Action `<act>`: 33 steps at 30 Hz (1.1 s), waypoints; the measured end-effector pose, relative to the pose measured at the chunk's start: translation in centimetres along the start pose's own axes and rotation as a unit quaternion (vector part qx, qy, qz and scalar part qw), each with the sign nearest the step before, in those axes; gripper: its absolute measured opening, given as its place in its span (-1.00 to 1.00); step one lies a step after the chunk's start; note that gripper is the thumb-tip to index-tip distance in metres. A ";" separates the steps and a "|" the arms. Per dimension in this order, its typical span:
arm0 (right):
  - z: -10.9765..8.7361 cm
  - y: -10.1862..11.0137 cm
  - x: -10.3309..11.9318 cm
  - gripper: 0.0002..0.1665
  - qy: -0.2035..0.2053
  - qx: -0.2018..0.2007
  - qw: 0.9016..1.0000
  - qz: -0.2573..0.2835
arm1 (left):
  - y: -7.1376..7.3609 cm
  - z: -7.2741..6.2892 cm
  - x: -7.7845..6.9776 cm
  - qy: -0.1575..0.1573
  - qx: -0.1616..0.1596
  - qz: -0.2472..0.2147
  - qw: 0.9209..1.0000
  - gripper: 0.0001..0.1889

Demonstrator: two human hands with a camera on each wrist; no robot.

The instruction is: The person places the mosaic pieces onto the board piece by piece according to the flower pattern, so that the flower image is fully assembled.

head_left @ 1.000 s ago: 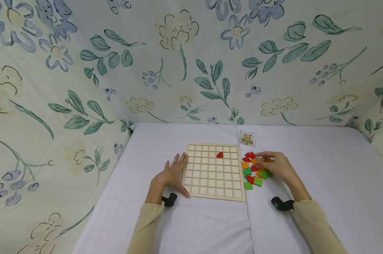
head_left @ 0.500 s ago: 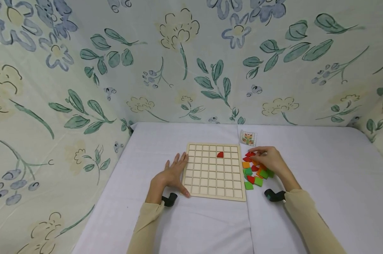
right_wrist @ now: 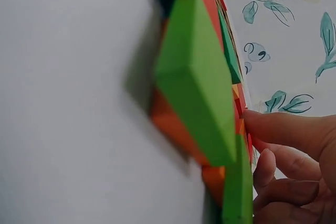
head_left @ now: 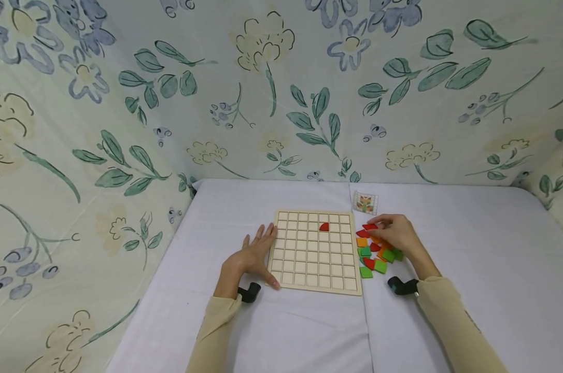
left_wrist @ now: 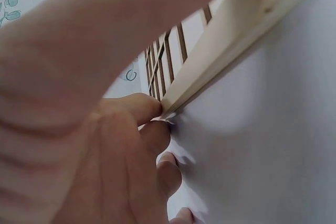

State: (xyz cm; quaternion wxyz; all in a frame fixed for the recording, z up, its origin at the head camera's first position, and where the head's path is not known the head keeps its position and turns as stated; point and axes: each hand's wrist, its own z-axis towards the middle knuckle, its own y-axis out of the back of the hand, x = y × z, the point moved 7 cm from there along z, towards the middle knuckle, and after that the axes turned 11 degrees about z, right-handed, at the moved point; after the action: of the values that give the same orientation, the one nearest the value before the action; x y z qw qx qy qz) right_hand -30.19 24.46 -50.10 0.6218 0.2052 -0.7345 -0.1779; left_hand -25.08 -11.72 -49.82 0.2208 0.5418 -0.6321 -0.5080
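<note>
A pale wooden grid board (head_left: 313, 286) lies flat on the white cloth in the head view. One red quarter-round piece (head_left: 324, 227) sits in a cell near its upper right. My left hand (head_left: 250, 260) rests along the board's left edge, fingers spread, thumb at the near left corner; the left wrist view shows fingertips against the board's side (left_wrist: 210, 64). To the right of the board, my right hand (head_left: 397, 233) pinches a red piece (head_left: 368, 227) between thumb and index finger at the top of the loose pile. Its palm partly hides orange and green pieces.
Loose green (head_left: 380, 266), orange (head_left: 362, 242) and red pieces lie heaped beside the board's right edge, some overlapping. A small pattern card (head_left: 365, 202) with a coloured design lies behind them. A floral curtain (head_left: 281, 103) hangs behind the table.
My right hand has moved a little left and away from me across the pile, from the orange pieces to the red ones at its top. My left hand and the board have stayed put.
</note>
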 end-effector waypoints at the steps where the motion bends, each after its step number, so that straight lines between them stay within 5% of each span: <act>1: 0.0 0.0 0.0 -0.57 0.001 -0.003 1.000 0.000 | 0.0 0.0 0.0 0.000 0.000 0.000 1.000 0.64; 8: -0.2 0.1 0.3 -0.54 -0.011 -0.025 1.000 0.013 | -0.1 0.0 0.0 -0.004 0.002 -0.001 1.000 0.64; 17: -0.5 -0.8 2.3 -0.57 0.023 -0.027 0.999 0.038 | -0.2 0.1 0.1 -0.005 0.004 -0.007 1.000 0.65; 27: 0.2 -7.0 6.0 -0.68 0.043 0.032 0.995 0.079 | -0.1 0.0 0.1 -0.005 0.003 -0.010 1.000 0.63; 33: 1.2 -9.9 7.3 -0.71 0.056 0.032 0.994 0.086 | -0.1 -0.1 0.1 -0.007 0.002 -0.013 1.000 0.63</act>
State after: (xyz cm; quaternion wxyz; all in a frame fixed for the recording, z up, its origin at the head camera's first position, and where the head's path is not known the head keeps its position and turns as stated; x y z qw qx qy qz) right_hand -31.65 12.19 -49.31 0.6684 0.1707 -0.7186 -0.0886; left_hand -25.00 -11.83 -49.86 0.2087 0.5471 -0.6275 -0.5133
